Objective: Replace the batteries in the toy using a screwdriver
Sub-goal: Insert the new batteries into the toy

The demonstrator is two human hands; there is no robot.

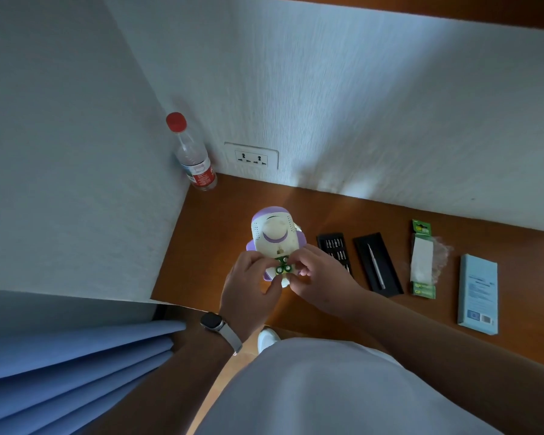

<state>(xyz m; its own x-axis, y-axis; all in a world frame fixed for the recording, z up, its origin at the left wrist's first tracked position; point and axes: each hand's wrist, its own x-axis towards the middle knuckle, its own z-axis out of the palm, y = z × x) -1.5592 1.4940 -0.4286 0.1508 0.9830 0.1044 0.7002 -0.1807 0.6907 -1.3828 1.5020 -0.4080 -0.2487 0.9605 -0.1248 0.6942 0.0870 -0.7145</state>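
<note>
Obs: toy [272, 233] (white/purple figure) is held just above the wood surface [217, 221], near the corner, back side up toward the cam. Batt. bay is open; two green cells [283, 269] show side by side in it.

Hands: left hand [248, 284] is wrapped round the toy's lower body, fingers curled on it. Right hand [321, 274] grips the opposite side, fingertips at the bay edge. Can't tell if it actually pinches a cell.

Tools: screwdriver [376, 265] lies in its black tray [390, 288], right of the toy and untouched. Bit set [333, 246] sits betw. toy and tray. Battery pack [422, 259] is further right, blister looks opened.

Step (est.): cell swap, w/ cover off. Whether these cells are old or new: unclear.

Next (est.): seat or pull cells, check polarity, refit cover. Cover + screw not visible, so locate them first. Then one hand must let go of the toy to fetch the screwdriver, prob. the right hand since the tray is on that side. Left must then steady the toy alone.
</note>
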